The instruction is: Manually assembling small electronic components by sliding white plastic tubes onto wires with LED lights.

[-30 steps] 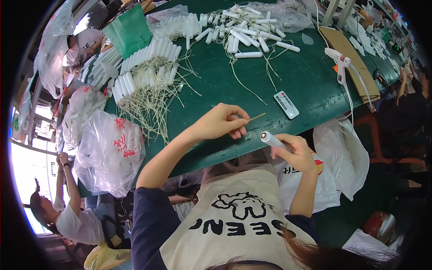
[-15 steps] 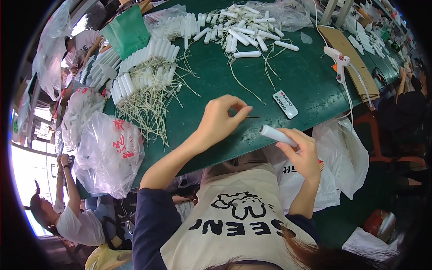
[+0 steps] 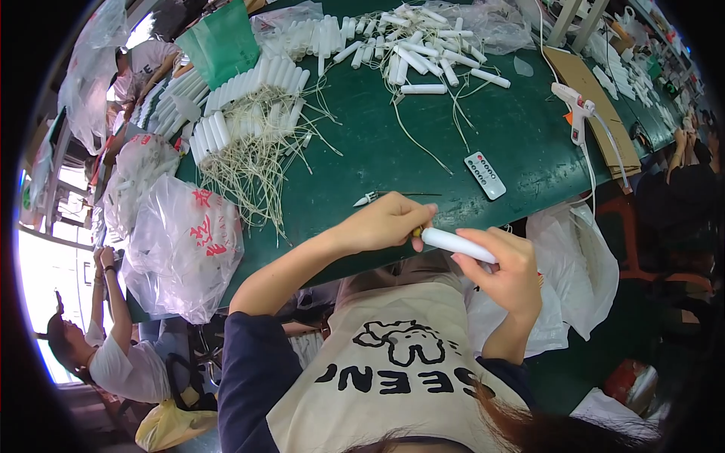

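My right hand is closed around a white candle-like tube, tilted with its far end toward my left hand. At that end my left hand has its thumb and fingers pinched together on a small yellowish piece, which touches or nearly touches the tube's opening. Fingers partly cover it, so its kind is unclear. Just beyond the left hand, a small part with a white pointed tip and thin wires lies on the green table.
Rows of white tubes with trailing pale wires cover the table's left side; a loose heap lies at the back. A remote control and glue gun are on the right. Plastic bags hang by the left edge, near another person.
My left hand has come down toward me and right, meeting the tube's end with the yellowish piece. The tube has lowered slightly and tilts less steeply. The white-tipped part now shows.
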The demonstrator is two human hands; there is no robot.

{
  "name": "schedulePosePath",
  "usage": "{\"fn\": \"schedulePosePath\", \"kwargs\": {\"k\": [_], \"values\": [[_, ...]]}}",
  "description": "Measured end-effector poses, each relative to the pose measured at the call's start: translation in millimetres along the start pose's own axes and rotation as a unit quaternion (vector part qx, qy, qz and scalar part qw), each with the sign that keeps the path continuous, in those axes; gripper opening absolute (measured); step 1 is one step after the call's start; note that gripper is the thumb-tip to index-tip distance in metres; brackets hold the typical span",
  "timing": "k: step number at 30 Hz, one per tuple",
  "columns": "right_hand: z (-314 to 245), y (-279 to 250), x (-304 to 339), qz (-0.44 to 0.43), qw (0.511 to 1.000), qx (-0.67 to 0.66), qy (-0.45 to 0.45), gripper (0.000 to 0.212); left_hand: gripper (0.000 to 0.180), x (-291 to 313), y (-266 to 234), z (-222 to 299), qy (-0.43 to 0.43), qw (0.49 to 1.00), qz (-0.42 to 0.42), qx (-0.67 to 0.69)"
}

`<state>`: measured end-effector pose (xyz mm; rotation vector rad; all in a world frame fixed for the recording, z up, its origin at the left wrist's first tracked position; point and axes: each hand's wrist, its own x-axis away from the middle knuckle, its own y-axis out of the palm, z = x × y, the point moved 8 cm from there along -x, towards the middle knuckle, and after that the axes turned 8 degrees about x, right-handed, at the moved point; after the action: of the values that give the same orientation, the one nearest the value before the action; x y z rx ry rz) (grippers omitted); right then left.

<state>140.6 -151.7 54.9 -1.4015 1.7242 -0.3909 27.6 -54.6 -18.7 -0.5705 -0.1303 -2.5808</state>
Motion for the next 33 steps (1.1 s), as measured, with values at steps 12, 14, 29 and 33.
{"fn": "schedulePosePath", "kwargs": {"k": [12,14,29,33], "values": [[-6,11,-11,0.012,1.0,-0.009,-0.019,0.026,0.047,5,-25,-17,-0.024,0.996,0.075,0.044],[-1,16,-10,0.012,0.999,-0.035,0.016,0.025,0.045,8,-29,-20,0.027,0.99,0.051,0.128],[1,31,-14,0.11,0.968,-0.225,0.017,0.04,0.038,129,-151,82,0.181,0.885,0.407,-0.136],[15,36,-17,0.089,0.977,-0.178,0.076,0.024,0.06,143,-264,80,-0.084,0.763,0.5,-0.402]]}}
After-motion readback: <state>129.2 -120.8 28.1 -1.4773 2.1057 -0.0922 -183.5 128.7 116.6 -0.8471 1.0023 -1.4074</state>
